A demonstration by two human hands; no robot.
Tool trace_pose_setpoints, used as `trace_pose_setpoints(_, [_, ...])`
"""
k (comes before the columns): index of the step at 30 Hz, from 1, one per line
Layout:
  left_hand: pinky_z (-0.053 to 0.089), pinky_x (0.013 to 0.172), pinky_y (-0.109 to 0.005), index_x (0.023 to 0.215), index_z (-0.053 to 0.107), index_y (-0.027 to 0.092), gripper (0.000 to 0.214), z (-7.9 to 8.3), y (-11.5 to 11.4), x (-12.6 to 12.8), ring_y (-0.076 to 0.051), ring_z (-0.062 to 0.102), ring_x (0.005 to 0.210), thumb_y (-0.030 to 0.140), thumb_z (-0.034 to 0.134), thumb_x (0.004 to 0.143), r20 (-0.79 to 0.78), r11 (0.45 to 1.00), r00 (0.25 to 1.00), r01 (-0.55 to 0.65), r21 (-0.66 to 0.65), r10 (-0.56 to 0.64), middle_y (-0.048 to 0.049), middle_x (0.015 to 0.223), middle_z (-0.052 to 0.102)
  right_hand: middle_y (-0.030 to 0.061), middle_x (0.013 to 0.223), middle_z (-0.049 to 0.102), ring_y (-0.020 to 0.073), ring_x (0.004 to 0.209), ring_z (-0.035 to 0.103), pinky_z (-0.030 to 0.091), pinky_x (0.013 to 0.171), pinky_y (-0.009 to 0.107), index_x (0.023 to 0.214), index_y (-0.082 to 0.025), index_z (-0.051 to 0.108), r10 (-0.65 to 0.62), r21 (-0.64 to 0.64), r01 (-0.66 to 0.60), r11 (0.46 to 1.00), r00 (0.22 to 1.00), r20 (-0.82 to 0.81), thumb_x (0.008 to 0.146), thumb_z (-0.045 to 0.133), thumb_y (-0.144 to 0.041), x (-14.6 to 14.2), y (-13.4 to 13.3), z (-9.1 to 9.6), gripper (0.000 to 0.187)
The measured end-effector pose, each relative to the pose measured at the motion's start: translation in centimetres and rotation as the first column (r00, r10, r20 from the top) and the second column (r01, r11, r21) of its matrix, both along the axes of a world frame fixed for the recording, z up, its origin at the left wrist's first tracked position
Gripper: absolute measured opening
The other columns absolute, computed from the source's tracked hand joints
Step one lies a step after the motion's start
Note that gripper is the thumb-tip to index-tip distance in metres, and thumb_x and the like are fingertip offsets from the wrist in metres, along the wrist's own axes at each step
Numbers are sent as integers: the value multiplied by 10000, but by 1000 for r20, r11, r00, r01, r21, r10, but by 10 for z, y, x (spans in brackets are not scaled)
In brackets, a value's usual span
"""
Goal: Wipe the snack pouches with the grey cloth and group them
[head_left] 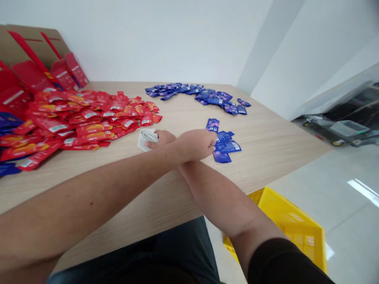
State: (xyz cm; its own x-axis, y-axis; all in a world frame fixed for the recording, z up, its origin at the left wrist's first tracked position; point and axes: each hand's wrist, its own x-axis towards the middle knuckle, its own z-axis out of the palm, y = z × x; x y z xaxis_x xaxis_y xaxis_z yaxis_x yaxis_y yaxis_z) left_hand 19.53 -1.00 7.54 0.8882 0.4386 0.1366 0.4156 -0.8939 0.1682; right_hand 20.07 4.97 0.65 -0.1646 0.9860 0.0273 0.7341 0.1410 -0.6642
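My forearms cross over the wooden table, the left lying above the right. My left hand (199,143) is closed in a fist at the edge of a small group of blue packets (227,146). Whatever its fingers hold, if anything, is hidden. On the other side of the crossing, my right hand (164,138) grips a folded white sheet (147,138) with rolled layers, paper or cloth, I cannot tell which. Left of that sheet lies a large heap of red packets (89,118).
More blue packets (207,96) spread along the back of the table (266,138). Red open boxes (35,77) stand at the far left by brown cardboard (22,45). A yellow crate (296,221) is below the right table edge. A cart (340,130) stands on the floor beyond.
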Motion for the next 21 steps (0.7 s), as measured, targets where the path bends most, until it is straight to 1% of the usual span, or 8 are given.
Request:
trace_pose_setpoints(2, [511,812,-366,1041,673,181,216,-5,9,29,-245,677,978,267,538,896,-20,997,997,71,-1,-71,-105,1057,730,117,1217,706,295,1141,643,501,927,349,1196,-212,653,17,21,-18,1000,999,43,787,692,-651,1,3,-1,601])
trace_pose_setpoints(4, [521,825,-379,1152,653,177,300,-10,14,51,-277,672,1044,268,577,875,-89,993,990,114,14,-112,-137,1152,700,124,1254,693,292,1163,634,501,929,348,1225,-214,637,41,16,-42,999,996,79,812,658,-663,1,6,-1,610])
trace_pose_setpoints(7, [538,830,-425,1283,611,189,437,-17,16,69,-330,661,1084,237,613,848,-258,985,952,174,6,-166,-183,1283,625,122,1281,680,294,1173,630,509,920,349,1262,-225,619,87,-46,-84,995,993,80,808,665,-661,1,13,-3,631])
trace_pose_setpoints(9, [544,819,-453,1322,593,207,462,-22,18,73,-351,661,1080,211,587,860,-346,977,918,212,10,-196,-189,1327,593,123,1304,664,302,1172,629,517,911,354,1287,-233,610,107,-58,-104,993,992,59,782,687,-669,1,17,-5,672])
trace_pose_setpoints(11, [548,797,-458,1331,588,219,452,-28,20,74,-357,665,1072,187,541,882,-375,969,903,244,47,-209,-184,1328,591,135,1308,653,317,1162,630,525,900,370,1293,-229,609,116,-51,-114,992,992,43,773,685,-684,-1,19,-7,695])
trace_pose_setpoints(16, [541,786,-403,1213,669,167,372,-33,27,73,-312,681,1054,160,415,941,-352,937,903,315,149,-247,-173,1191,676,161,1290,649,338,1153,624,524,886,397,1276,-212,612,133,-41,-131,991,990,44,822,630,-681,-3,19,-9,653])
trace_pose_setpoints(19, [530,819,-389,1139,711,157,387,-32,30,74,-290,683,1059,130,373,952,-359,920,892,354,170,-277,-165,1137,711,140,1280,661,320,1148,630,522,885,376,1250,-225,620,139,-48,-137,989,990,36,813,658,-664,-2,20,-10,621])
trace_pose_setpoints(21, [525,825,-393,1124,715,159,384,-30,32,74,-291,687,1049,132,371,954,-312,915,904,359,185,-292,-162,1120,720,123,1277,666,305,1142,637,519,890,363,1231,-236,629,138,-69,-136,988,990,25,796,698,-641,-1,22,-11,598])
